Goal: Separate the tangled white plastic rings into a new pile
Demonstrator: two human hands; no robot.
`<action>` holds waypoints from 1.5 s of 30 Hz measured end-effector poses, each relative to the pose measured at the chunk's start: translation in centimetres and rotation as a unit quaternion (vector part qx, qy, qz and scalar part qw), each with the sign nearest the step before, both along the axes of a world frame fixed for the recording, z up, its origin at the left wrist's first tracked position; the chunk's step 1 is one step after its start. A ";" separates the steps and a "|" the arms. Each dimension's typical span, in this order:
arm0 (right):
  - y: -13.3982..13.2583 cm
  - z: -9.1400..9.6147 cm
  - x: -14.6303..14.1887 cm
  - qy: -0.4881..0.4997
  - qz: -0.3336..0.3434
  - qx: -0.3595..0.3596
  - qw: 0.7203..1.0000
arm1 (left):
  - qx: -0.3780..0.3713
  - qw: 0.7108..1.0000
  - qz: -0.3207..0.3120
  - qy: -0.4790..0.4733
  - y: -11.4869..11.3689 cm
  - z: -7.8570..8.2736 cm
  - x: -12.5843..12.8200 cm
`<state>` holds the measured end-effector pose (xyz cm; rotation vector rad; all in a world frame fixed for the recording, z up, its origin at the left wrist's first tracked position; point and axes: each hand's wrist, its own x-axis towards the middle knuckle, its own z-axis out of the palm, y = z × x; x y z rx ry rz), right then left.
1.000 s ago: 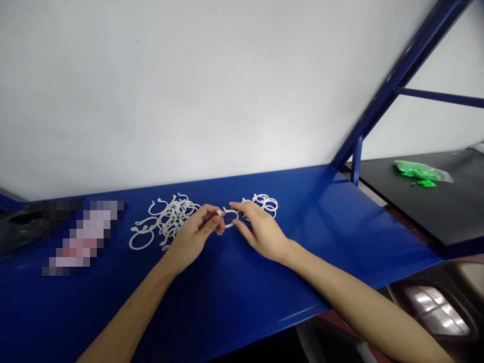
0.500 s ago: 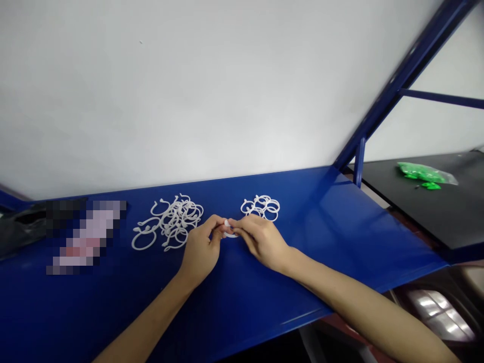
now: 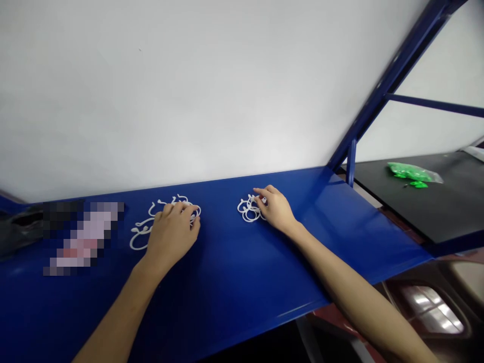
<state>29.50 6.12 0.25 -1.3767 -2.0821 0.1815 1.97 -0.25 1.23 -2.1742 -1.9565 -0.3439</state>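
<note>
On the blue table (image 3: 234,272), a loose pile of white plastic rings (image 3: 142,229) lies to the left, some with a gap and small knobs at their ends. My left hand (image 3: 174,229) reaches over this pile with its fingers apart, covering much of it; whether the fingertips touch a ring is hidden. To the right, a smaller group of white rings (image 3: 247,209) looks closed into circles. My right hand (image 3: 274,206) is at the right side of that group, thumb and forefinger apart, hiding some of its rings.
At the left lie a dark plastic bag (image 3: 22,229) and a blurred-out pinkish item (image 3: 85,234). Behind the table stands a white wall (image 3: 227,91), with a blue metal frame (image 3: 351,151) at the right. Beyond it, a black table (image 3: 401,201) bears a bag of green pieces (image 3: 410,172).
My hands were together at the middle around one white ring. They have parted: the left has moved to the loose pile, the right to the smaller group, letting go of the ring.
</note>
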 end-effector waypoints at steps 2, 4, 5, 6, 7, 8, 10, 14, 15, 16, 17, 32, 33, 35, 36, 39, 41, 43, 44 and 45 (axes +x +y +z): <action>0.2 0.1 0.2 -0.015 -0.011 -0.005 1.000 | -0.031 0.999 0.010 0.018 -0.1 -0.1 -0.1; 0.2 0.2 0.2 -0.015 -0.016 0.001 1.000 | -0.050 0.998 0.011 0.021 -0.1 -0.3 0.1; 0.1 0.2 0.2 -0.012 -0.017 0.006 1.000 | -0.054 0.998 0.011 0.017 -0.1 -0.3 0.2; 0.0 0.3 0.2 -0.007 -0.017 0.011 1.000 | -0.058 0.998 0.010 0.011 -0.1 -0.4 0.3; -0.1 0.4 0.1 -0.002 -0.015 0.017 1.000 | -0.059 0.998 0.009 0.002 -0.1 -0.4 0.4; -0.3 0.5 0.1 0.004 -0.013 0.022 1.000 | -0.059 0.998 0.007 -0.011 -0.1 -0.4 0.4; -0.5 0.8 0.0 0.014 -0.006 0.033 0.999 | -0.054 0.998 0.005 -0.040 0.0 -0.3 0.5; -1.2 1.2 -0.4 0.025 0.013 0.045 0.999 | -0.033 0.993 0.007 -0.110 -0.1 0.2 0.7; -1.4 1.2 -0.6 0.026 0.021 0.045 0.998 | -0.034 0.991 0.005 -0.133 -0.1 0.4 0.8; -1.6 1.2 -0.7 0.026 0.031 0.045 0.998 | -0.038 0.987 0.003 -0.156 -0.1 0.6 0.8; -1.8 1.1 -0.9 0.026 0.041 0.044 0.998 | -0.045 0.983 0.001 -0.180 -0.1 0.8 0.9; -5.2 0.7 -3.5 0.098 0.233 0.002 0.967 | -0.118 0.820 -0.059 -0.558 -1.3 2.3 2.2; -5.3 0.7 -3.5 0.107 0.244 0.004 0.964 | -0.128 0.802 -0.063 -0.580 -1.3 2.2 2.4; -5.3 0.7 -3.5 0.121 0.264 0.014 0.957 | -0.145 0.771 -0.068 -0.616 -1.2 1.9 2.7; -5.2 0.7 -3.5 0.128 0.270 0.019 0.954 | -0.155 0.763 -0.069 -0.624 -1.2 1.7 2.9; -5.2 0.8 -3.4 0.149 0.265 0.024 0.952 | -0.191 0.759 -0.082 -0.617 -1.3 1.6 3.5; -5.2 0.8 -3.4 0.156 0.263 0.019 0.952 | -0.219 0.754 -0.088 -0.613 -1.4 1.6 3.7; -5.3 0.9 -3.4 0.149 0.267 0.020 0.952 | -0.253 0.743 -0.094 -0.612 -1.6 1.6 3.8; -5.3 0.9 -3.4 0.142 0.272 0.022 0.952 | -0.276 0.737 -0.102 -0.608 -1.7 1.6 3.8; -5.3 1.0 -3.4 0.133 0.277 0.025 0.951 | -0.301 0.730 -0.112 -0.603 -1.8 1.6 3.8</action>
